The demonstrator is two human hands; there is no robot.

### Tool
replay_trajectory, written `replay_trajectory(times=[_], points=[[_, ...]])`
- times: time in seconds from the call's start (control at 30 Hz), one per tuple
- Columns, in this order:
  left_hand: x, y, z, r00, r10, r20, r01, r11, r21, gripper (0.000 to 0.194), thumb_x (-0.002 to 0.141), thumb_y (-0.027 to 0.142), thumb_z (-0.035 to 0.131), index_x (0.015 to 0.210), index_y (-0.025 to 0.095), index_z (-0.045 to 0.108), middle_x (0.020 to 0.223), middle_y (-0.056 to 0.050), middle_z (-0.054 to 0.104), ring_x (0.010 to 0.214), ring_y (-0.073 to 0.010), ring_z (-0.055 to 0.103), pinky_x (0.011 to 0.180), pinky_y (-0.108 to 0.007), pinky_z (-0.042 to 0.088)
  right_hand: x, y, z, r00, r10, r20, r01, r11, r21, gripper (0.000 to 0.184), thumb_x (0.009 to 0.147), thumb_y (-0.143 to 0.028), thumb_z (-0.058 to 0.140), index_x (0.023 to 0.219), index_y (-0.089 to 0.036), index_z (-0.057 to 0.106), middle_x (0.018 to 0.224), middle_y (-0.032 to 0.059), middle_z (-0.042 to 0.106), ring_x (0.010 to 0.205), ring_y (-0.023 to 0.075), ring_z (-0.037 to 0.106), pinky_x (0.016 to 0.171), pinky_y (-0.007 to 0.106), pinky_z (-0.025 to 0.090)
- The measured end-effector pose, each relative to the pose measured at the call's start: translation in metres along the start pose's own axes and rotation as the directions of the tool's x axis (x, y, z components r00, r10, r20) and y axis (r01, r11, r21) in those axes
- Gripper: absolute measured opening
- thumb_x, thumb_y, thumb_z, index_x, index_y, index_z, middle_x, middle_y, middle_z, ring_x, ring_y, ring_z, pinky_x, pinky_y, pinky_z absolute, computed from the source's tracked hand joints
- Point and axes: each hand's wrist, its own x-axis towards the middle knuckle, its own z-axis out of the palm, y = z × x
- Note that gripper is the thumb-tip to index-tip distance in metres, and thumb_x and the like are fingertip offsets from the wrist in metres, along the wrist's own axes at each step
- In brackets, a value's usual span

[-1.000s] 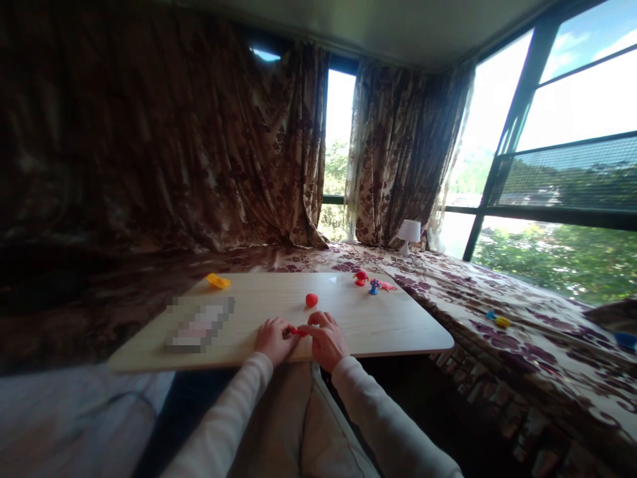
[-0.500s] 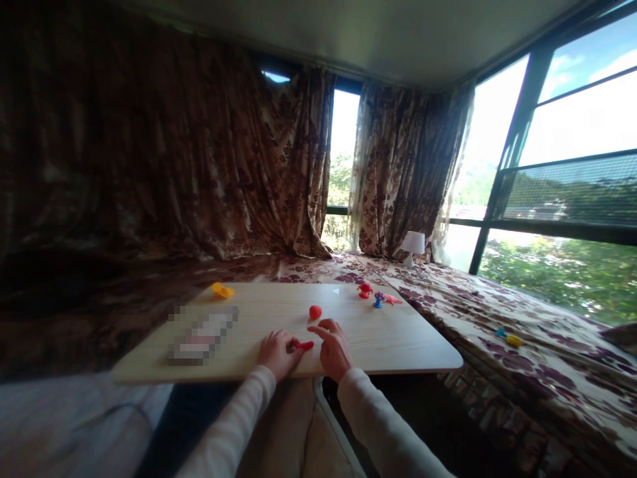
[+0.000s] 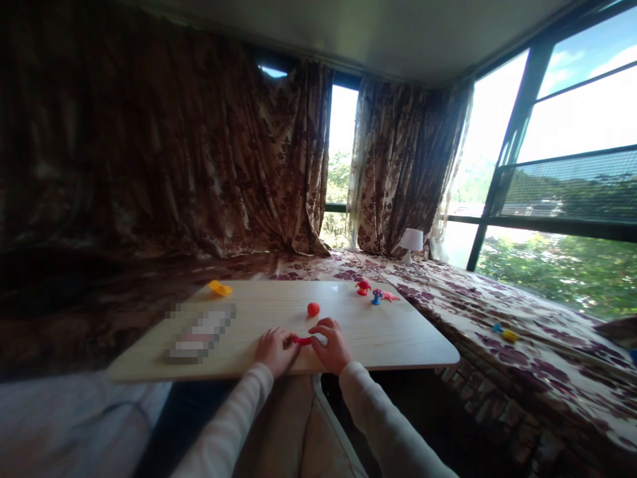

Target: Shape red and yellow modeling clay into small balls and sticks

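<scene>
Fingers (image 3: 288, 337) of left hand (image 3: 275, 350) hold red strip (image 3: 303, 340) — right hand (image 3: 334, 346) beside it.

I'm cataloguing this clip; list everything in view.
Table: one, pale, centre
Strip: one, red, between the hands
Ball: one, red, on table beyond hands
Piece: one, yellow, table's far left
Pixelated item: one, greyish, table's left
Figures: three, red, blue and pink, table's far right
Small toys: two, blue and yellow, cover's right
Edge object: one, blue, far right
Cover: one, purple floral, behind and beside table
Lamp: one, white, on cover, by curtains
Curtains: at least two, brown floral, back
Windows: at least two, dark-framed, back and right
Trees: several, green, outside
Trousers: one pair, beige, below table
Sleeves: two, pale, bottom centre
Left hand: one, bare, holding strip
Right hand: one, bare, at strip's right end
</scene>
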Motion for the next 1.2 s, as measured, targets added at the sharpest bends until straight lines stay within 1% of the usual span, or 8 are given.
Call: replay_trajectory(times=[0.17,0.33,0.47,0.63,0.8,0.97,1.13,1.2], points=[[0.0005,-0.002,0.0009,1.0,-0.012,-0.019,0.012,0.999,-0.035,0.011,0.071,0.025,0.06,0.077,0.02,0.068,0.081,-0.003,0.069,0.084,-0.0187,0.058,0.08,-0.03,0.043,0.0002,-0.0034,-0.0017,0.999,-0.015,0.033,0.016,1.0,-0.018,0.013,0.074,-0.015,0.061,0.079,-0.022,0.07,0.086,0.0038,0.061,0.084,0.0166,0.056,0.081,0.03,0.045],[0.0005,-0.0007,-0.0015,0.998,-0.06,-0.013,0.059,0.995,-0.084,0.015,0.071,0.024,0.06,0.081,0.021,0.07,0.083,-0.003,0.071,0.085,-0.0183,0.061,0.083,-0.03,0.045,-0.0001,-0.0021,-0.0013,0.999,-0.037,0.025,0.036,0.999,0.03,0.011,0.077,-0.019,0.06,0.078,-0.021,0.07,0.082,0.0033,0.061,0.081,0.0157,0.056,0.078,0.029,0.045],[0.0014,-0.0022,-0.0011,0.998,-0.066,0.002,0.066,0.988,-0.137,0.02,0.072,0.027,0.058,0.084,0.018,0.072,0.086,-0.005,0.073,0.086,-0.0189,0.063,0.084,-0.03,0.046,-0.0001,-0.0013,-0.0016,1.0,-0.022,0.013,0.021,0.998,0.051,0.012,0.078,-0.018,0.059,0.078,-0.02,0.071,0.081,0.0037,0.062,0.081,0.0159,0.056,0.078,0.029,0.045],[0.0027,-0.0048,0.0013,0.995,-0.096,0.008,0.096,0.984,-0.147,0.023,0.07,0.03,0.061,0.084,0.017,0.073,0.089,-0.006,0.072,0.089,-0.0204,0.063,0.086,-0.03,0.047,0.0013,-0.0019,-0.0025,1.0,0.009,0.019,-0.011,0.997,0.07,0.012,0.078,-0.018,0.058,0.075,-0.019,0.07,0.08,0.0032,0.062,0.08,0.015,0.057,0.077,0.028,0.045],[0.0025,-0.0051,0.0014,0.997,-0.077,0.002,0.076,0.98,-0.186,0.026,0.074,0.036,0.056,0.086,0.021,0.073,0.089,-0.004,0.073,0.09,-0.0202,0.063,0.087,-0.029,0.047,0.0009,-0.0045,-0.0041,1.0,0.012,0.016,-0.013,0.996,0.085,0.013,0.079,-0.017,0.057,0.075,-0.018,0.07,0.079,0.0027,0.061,0.077,0.0141,0.057,0.075,0.026,0.044],[0.0024,-0.0061,0.0017,0.997,-0.081,0.006,0.081,0.982,-0.17,0.026,0.075,0.035,0.054,0.083,0.019,0.073,0.086,-0.004,0.073,0.088,-0.0199,0.064,0.085,-0.028,0.047,0.0003,-0.0038,-0.0025,0.999,-0.003,0.038,0.0,0.996,0.085,0.012,0.078,-0.018,0.058,0.073,-0.018,0.069,0.077,0.0021,0.061,0.074,0.0133,0.056,0.072,0.026,0.044],[0.0024,-0.0038,-0.0001,0.996,-0.088,0.018,0.09,0.983,-0.161,0.029,0.077,0.036,0.052,0.086,0.018,0.072,0.089,-0.005,0.073,0.091,-0.0198,0.063,0.083,-0.027,0.046,0.0016,0.0016,0.0009,0.998,0.04,0.044,-0.045,0.994,0.104,0.012,0.077,-0.018,0.057,0.072,-0.017,0.068,0.074,0.0023,0.061,0.069,0.0128,0.055,0.066,0.025,0.045],[0.0018,-0.0016,-0.0015,0.997,-0.08,0.022,0.082,0.987,-0.139,0.028,0.076,0.037,0.054,0.086,0.018,0.072,0.089,-0.005,0.073,0.09,-0.0202,0.063,0.083,-0.028,0.046,0.0018,0.0033,0.0016,0.998,0.048,0.043,-0.052,0.992,0.113,0.012,0.077,-0.019,0.057,0.072,-0.017,0.068,0.074,0.0025,0.061,0.069,0.0129,0.056,0.065,0.024,0.045]])
